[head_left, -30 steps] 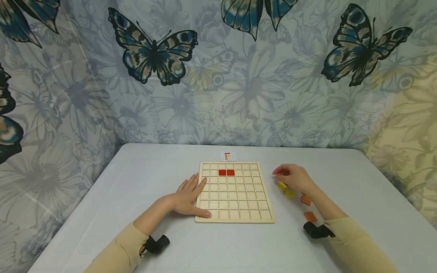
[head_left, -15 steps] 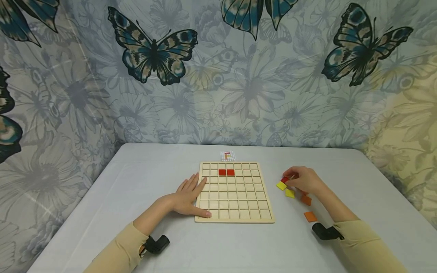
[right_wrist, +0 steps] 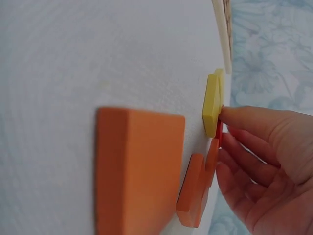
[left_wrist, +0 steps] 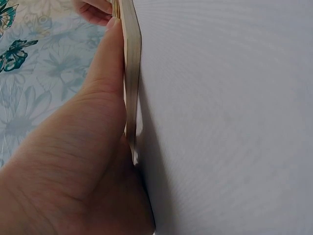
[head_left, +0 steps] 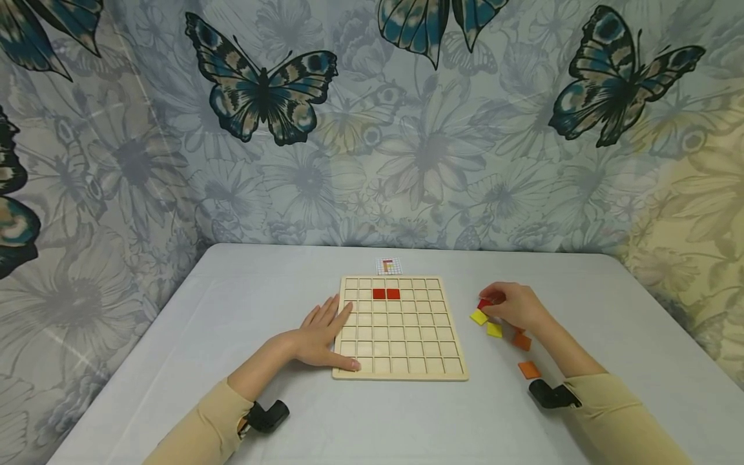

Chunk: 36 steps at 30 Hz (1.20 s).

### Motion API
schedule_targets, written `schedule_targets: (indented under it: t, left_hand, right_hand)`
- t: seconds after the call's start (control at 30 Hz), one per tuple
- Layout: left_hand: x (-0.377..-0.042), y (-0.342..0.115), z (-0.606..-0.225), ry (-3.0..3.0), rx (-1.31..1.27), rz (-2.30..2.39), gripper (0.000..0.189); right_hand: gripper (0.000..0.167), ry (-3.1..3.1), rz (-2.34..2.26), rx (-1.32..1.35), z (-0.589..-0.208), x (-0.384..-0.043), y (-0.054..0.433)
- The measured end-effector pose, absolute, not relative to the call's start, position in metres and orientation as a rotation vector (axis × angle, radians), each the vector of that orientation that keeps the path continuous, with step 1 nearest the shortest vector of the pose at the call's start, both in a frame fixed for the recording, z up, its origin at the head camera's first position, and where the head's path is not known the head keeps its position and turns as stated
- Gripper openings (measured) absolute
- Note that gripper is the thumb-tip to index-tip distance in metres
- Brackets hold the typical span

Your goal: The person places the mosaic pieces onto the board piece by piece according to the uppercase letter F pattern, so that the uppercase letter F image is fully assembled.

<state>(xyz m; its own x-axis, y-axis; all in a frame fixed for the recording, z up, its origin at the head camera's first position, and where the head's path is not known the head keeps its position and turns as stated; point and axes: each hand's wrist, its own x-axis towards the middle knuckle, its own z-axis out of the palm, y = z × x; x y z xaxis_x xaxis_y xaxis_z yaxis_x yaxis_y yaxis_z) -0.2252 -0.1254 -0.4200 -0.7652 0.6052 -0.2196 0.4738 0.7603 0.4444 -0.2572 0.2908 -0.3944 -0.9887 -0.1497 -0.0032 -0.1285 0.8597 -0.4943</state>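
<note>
A light wooden grid board (head_left: 403,329) lies on the table with two red square tiles (head_left: 386,294) side by side in its second row from the far edge. My left hand (head_left: 316,336) rests on the board's left edge, fingers spread and thumb at the near corner. Right of the board, my right hand (head_left: 514,307) pinches a red tile (head_left: 483,303) between thumb and fingertips. Yellow tiles (head_left: 479,317) lie just beside it. In the right wrist view the thumb partly covers the red tile (right_wrist: 219,132).
Several orange tiles (head_left: 529,370) lie under and near my right forearm, one close to the wrist camera. A small printed pattern card (head_left: 388,266) sits beyond the board's far edge. The white table (head_left: 372,420) reaches back to a butterfly-patterned cloth (head_left: 430,161).
My right hand has drawn back to the right and its fingertips have come onto the red tile, uncovering the yellow tiles. The left hand and the board stay in place.
</note>
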Motion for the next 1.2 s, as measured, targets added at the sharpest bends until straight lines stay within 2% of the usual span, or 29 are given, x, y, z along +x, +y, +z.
schedule_targets:
  t: [0.37,1.2]
  left_hand:
    - [-0.220,-0.122,-0.409,2.600,0.812,0.478,0.118]
    - [-0.221,-0.122,-0.410,2.615,0.800,0.463,0.117]
  right_hand:
    - [0.032,3.014,-0.890,-0.264,-0.395,-0.257,0.288]
    - [0.038,2.865,-1.093,-0.326,-0.392,-0.268,0.238]
